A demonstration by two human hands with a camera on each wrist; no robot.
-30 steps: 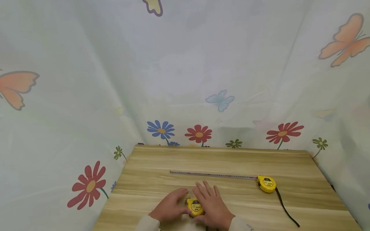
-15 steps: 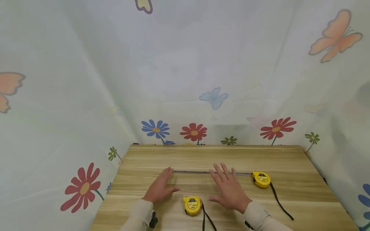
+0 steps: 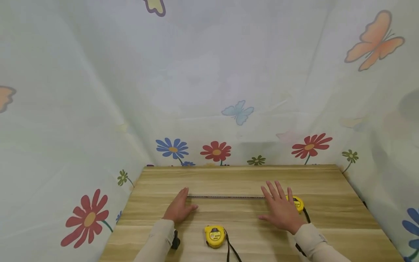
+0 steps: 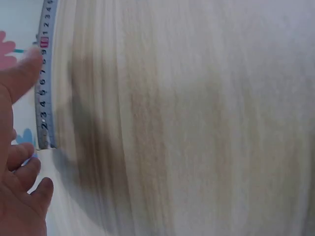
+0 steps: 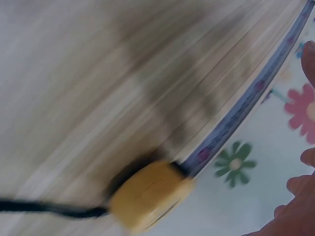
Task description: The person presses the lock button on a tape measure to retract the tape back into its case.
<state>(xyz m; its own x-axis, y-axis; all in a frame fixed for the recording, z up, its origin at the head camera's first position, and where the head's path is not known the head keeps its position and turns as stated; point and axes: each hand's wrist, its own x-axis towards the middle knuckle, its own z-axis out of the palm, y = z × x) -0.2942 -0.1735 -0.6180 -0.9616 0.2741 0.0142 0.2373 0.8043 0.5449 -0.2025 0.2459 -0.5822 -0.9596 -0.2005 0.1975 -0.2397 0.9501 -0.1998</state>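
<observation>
A yellow tape measure [image 3: 298,205] lies at the right of the table, its printed blade [image 3: 226,197] drawn out straight to the left. My left hand [image 3: 178,208] is beside the blade's free end, fingers extended; in the left wrist view the metal tip [image 4: 47,146] shows near the fingers. My right hand [image 3: 282,211] is spread in front of the case and partly covers it. The right wrist view shows the yellow case [image 5: 150,196] with the blade leaving it, apart from the fingers. A second yellow tape measure [image 3: 214,236] lies between the forearms, retracted.
The wood-grain table [image 3: 248,176] backs onto a white cloth [image 3: 203,72] printed with flowers and butterflies, which also rises at both sides. Black wrist straps hang from both tape measures; the near strap [image 3: 231,247] trails toward the front edge.
Both hands have let go of the near tape measure and moved forward and apart. The left has reached the blade's end; the right has slid right along the blade to the far case.
</observation>
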